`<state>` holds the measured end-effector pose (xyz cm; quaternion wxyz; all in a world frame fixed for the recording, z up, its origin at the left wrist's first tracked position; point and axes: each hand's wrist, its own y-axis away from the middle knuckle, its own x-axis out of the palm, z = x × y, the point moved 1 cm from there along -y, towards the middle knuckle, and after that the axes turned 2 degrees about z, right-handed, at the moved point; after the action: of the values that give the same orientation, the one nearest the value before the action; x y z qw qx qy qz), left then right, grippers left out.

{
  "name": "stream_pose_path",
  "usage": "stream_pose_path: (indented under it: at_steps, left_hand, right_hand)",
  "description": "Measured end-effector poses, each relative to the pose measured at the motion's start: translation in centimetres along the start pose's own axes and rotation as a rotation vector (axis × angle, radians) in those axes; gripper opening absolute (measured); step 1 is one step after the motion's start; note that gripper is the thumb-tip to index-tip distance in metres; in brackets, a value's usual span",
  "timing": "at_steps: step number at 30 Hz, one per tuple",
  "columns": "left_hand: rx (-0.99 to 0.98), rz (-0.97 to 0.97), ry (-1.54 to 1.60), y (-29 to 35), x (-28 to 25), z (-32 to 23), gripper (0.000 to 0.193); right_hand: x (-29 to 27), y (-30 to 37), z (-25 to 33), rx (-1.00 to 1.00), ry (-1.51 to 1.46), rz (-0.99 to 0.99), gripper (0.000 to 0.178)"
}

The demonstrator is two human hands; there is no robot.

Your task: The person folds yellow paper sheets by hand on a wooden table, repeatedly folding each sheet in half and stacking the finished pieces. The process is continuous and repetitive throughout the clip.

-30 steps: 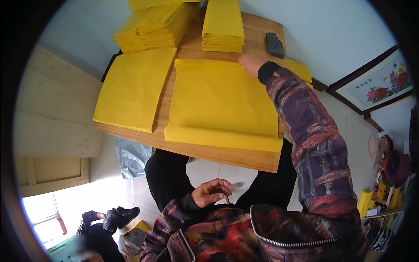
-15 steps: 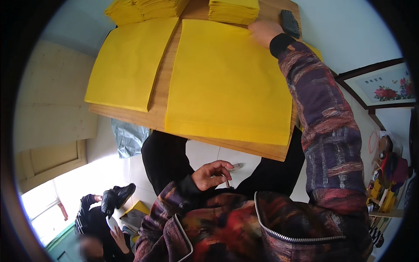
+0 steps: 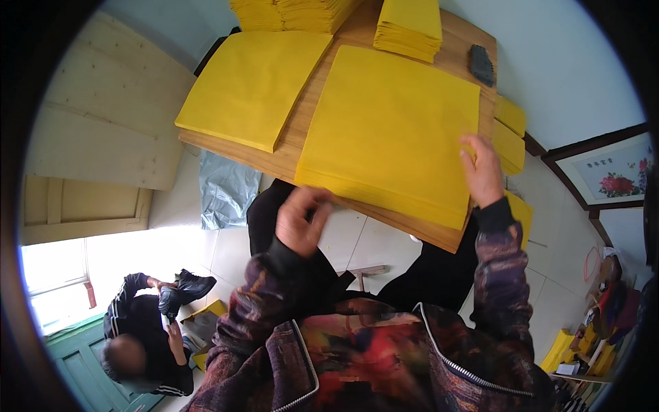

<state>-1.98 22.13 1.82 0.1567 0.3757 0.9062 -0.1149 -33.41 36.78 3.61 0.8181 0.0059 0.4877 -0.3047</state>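
Observation:
A stack of flat yellow sheets (image 3: 391, 130), cloth-like in look, lies on the wooden table (image 3: 357, 199) in front of me. By its near left corner is my left hand (image 3: 300, 218), smeared by motion, thumb and fingers apart with nothing seen between them. My right hand (image 3: 482, 172) is at the right edge of that stack, fingers half bent and thumb apart; whether it touches the sheets I cannot tell. To the left lies another yellow pile (image 3: 254, 86). A dark grey brush-like block (image 3: 481, 65) rests at the far right of the table.
Thicker folded yellow stacks (image 3: 410, 31) stand at the table's far side. More yellow bundles (image 3: 509, 130) sit beyond the right edge. A grey plastic bag (image 3: 228, 189) hangs at the left. Lower left, another person (image 3: 147, 343) holds black shoes (image 3: 185, 292). A framed picture (image 3: 607, 172) is at the right.
My right hand has come back from the far right of the table to the stack's right edge. My left hand has risen from my lap to the near left corner. The view has shifted.

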Motion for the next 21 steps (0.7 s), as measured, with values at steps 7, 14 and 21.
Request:
stream_pose_path:
  at_steps: [7, 14, 21]
  left_hand:
    - [0.255, -0.053, -0.799, -0.6, 0.4, 2.4, 0.064]
    - [0.242, 0.008, -0.893, 0.1, 0.8, 4.3, 0.072]
    - [0.253, 0.006, -0.891, 0.3, 1.0, 4.8, 0.068]
  right_hand:
    - [2.4, 3.7, 7.1, -0.193, -0.085, 0.084, 0.020]
    - [6.9, 2.1, 10.9, -0.290, 0.094, 0.217, 0.024]
    - [7.5, 2.2, 10.3, -0.260, 0.162, 0.244, 0.022]
